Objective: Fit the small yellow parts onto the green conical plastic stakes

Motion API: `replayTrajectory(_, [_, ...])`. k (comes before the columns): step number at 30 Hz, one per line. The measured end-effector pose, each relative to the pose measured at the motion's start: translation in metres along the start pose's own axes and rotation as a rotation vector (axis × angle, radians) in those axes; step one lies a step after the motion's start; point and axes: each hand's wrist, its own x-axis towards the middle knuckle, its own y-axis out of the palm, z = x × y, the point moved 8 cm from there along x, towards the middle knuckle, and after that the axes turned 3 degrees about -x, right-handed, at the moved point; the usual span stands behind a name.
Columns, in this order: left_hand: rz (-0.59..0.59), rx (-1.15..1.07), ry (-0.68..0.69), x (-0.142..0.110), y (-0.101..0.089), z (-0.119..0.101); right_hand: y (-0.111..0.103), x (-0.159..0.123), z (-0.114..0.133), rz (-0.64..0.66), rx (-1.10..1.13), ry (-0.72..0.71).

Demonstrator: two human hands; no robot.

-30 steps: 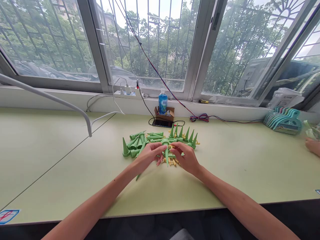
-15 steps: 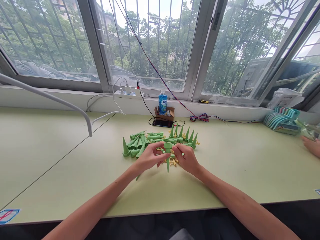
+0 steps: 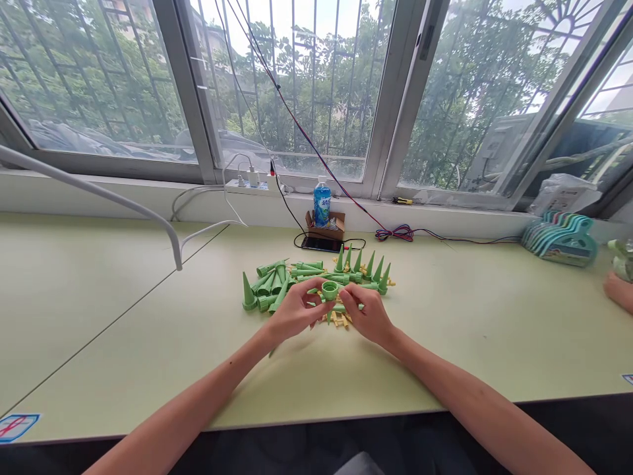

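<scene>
My left hand (image 3: pixel 299 307) is closed around a green plastic spike (image 3: pixel 330 291), its round hollow end tipped up toward me and its point down. Close to the right side of that rim, my right hand (image 3: pixel 366 310) is pinched; whatever lies between its fingertips is too small to make out. Beyond my hands is a pile of green spikes (image 3: pixel 270 282), most lying on their sides. Several upright spikes (image 3: pixel 378 269) stand in a slanting row at the right. Small yellow plastic pieces (image 3: pixel 339 320) lie under and behind my hands.
A blue bottle (image 3: pixel 322 203) stands in a small cardboard box (image 3: pixel 337 227) behind a phone (image 3: pixel 321 244). Cables (image 3: pixel 395 232) run along the back. At right are teal plastic hangers (image 3: pixel 561 241) and another person's hand (image 3: pixel 618 290). A white curved tube (image 3: pixel 148 212) crosses the left.
The spike in my left hand has tilted, so its hollow end now faces me. My hands stay almost in place. The other person's hand at the far right has shifted slightly.
</scene>
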Motion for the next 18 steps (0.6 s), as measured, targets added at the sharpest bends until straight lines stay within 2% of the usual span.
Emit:
replayTrajectory(9, [-0.025, 0.050, 0.002, -0.001, -0.003, 0.002, 0.001, 0.001, 0.000, 0.007, -0.010, -0.016])
replayTrajectory(14, [-0.097, 0.224, 0.129, -0.003, -0.005, -0.009, 0.001, 0.000, 0.000, 0.011, -0.006, -0.025])
replayTrajectory(18, [-0.093, 0.305, 0.194, -0.003, -0.003, -0.014, 0.000, -0.001, -0.001, 0.006, -0.004, -0.010])
